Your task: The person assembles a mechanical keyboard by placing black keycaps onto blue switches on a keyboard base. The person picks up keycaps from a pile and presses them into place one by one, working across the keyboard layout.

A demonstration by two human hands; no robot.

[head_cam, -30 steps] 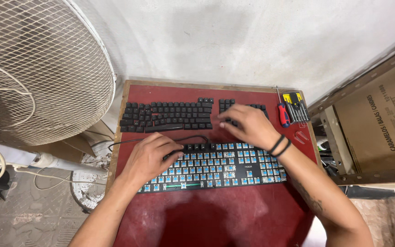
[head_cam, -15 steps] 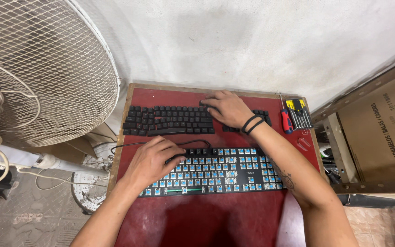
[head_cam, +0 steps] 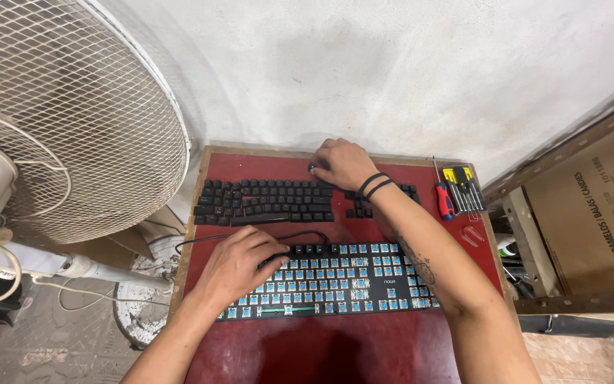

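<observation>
A black keyboard base (head_cam: 353,284) with several bare blue switches lies on a small red table (head_cam: 335,352). My left hand (head_cam: 239,264) rests on its left end, fingers curled over the switches. Removed black keycaps (head_cam: 264,201) are laid out in rows at the back of the table. My right hand (head_cam: 342,164) reaches over them to the table's far edge, fingertips pinching a small black keycap (head_cam: 313,168). Black bands circle that wrist. The keyboard's black cable (head_cam: 250,237) loops off to the left.
A red-handled screwdriver (head_cam: 444,200) and a yellow-and-black set of small screwdrivers (head_cam: 462,186) lie at the table's back right. A large white fan (head_cam: 58,128) stands to the left. A cardboard box (head_cam: 591,213) sits on wooden shelving on the right. A rough white wall is behind.
My right hand has moved from the right part of the keycap rows leftward and farther back, to the table's far edge. My left hand has stayed on the keyboard's left end.
</observation>
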